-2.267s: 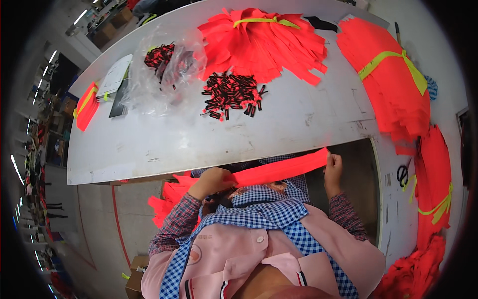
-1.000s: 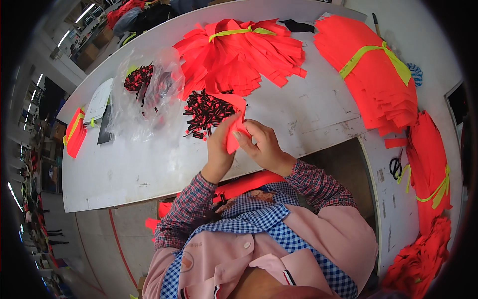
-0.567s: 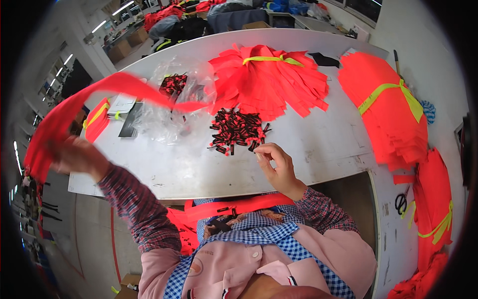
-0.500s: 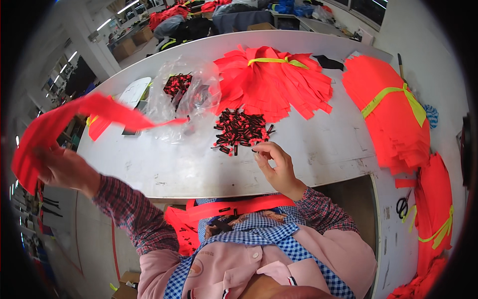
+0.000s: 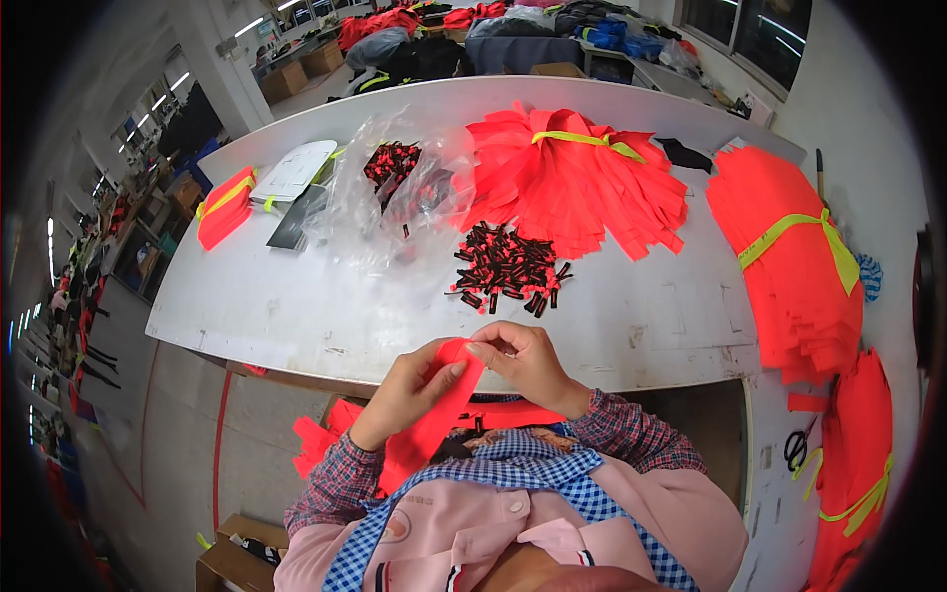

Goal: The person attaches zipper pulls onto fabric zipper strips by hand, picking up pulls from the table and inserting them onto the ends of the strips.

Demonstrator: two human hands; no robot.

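Note:
A red fabric strip (image 5: pixel 431 431) hangs over my lap. My left hand (image 5: pixel 409 390) grips it near its upper end, thumb on top. My right hand (image 5: pixel 523 360) pinches the edge of that end, fingertips close to the left thumb; whether a small piece sits between them is hidden. Just beyond, on the white table (image 5: pixel 326 331), lies a loose pile of small black tabs with red bits (image 5: pixel 508 261). More such tabs fill a clear plastic bag (image 5: pixel 345 222) to the left of the pile.
Behind the pile spreads a tied bundle of red strips (image 5: pixel 582 187). Another red bundle (image 5: pixel 789 257) lies at the right, with scissors (image 5: pixel 797 449) below it. A small red bundle (image 5: pixel 225 209) and white card (image 5: pixel 299 170) are at the left. A cardboard box (image 5: pixel 232 567) stands on the floor.
My left hand has come in from the far left with the red strip. My right hand has drawn back from the tab pile and now meets the strip's end.

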